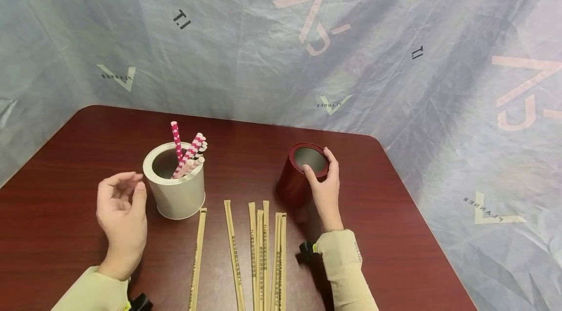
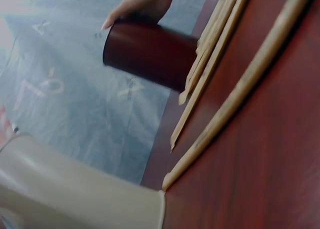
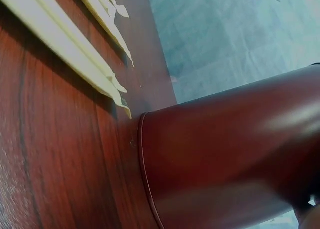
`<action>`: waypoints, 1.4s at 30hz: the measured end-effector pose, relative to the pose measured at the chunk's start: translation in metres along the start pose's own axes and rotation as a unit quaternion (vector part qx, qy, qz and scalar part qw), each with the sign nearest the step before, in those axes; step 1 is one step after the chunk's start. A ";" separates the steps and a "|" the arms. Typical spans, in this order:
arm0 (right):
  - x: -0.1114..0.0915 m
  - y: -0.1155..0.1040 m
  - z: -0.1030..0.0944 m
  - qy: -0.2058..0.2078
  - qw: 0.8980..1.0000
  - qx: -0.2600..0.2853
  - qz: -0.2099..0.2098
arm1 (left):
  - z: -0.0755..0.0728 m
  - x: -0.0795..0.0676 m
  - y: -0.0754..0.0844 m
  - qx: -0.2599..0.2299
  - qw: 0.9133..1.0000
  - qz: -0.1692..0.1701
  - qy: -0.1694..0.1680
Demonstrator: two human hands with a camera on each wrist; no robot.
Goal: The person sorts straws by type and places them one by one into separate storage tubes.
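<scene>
In the head view, a white round canister [image 1: 179, 199] stands upright at the left, holding several patterned paper straws [image 1: 189, 160], some pink and white, one black-striped. Beside its left side is my left hand [image 1: 123, 216], fingers loosely bent, holding nothing; whether the fingertips touch the rim I cannot tell. My right hand [image 1: 327, 191] grips the top of a dark red canister [image 1: 291, 184], thumb at the near rim and fingers at the right side. That canister's base rests on the table in the right wrist view. No straws show inside its opening.
Several paper-wrapped straws [image 1: 234, 257] lie lengthwise on the dark red wood table [image 1: 246, 150], between the two forearms. Behind the table hangs a grey printed sheet [image 1: 246, 57]. A black wrist camera [image 1: 306, 248] sits under the right sleeve.
</scene>
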State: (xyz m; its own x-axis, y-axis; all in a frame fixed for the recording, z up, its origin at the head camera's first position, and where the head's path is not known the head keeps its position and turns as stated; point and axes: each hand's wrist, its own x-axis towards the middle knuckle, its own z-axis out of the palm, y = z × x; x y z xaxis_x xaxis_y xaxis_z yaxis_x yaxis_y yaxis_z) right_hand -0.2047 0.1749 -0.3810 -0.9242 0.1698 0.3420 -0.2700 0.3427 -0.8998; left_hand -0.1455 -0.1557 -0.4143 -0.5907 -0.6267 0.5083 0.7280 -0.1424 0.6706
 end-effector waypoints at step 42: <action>-0.002 -0.001 0.001 0.012 1.000 -0.005 0.015 | 0.012 -0.035 -0.006 0.542 0.608 -0.282 -0.507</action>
State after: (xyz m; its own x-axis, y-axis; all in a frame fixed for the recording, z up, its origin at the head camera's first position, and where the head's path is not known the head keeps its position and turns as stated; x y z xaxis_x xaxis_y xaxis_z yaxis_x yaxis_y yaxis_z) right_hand -0.2029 0.1734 -0.3807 -0.9252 0.2023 0.3211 -0.2392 0.3462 -0.9072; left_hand -0.1333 -0.1238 -0.4302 -0.9513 0.1602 -0.2632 -0.0217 0.8172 0.5759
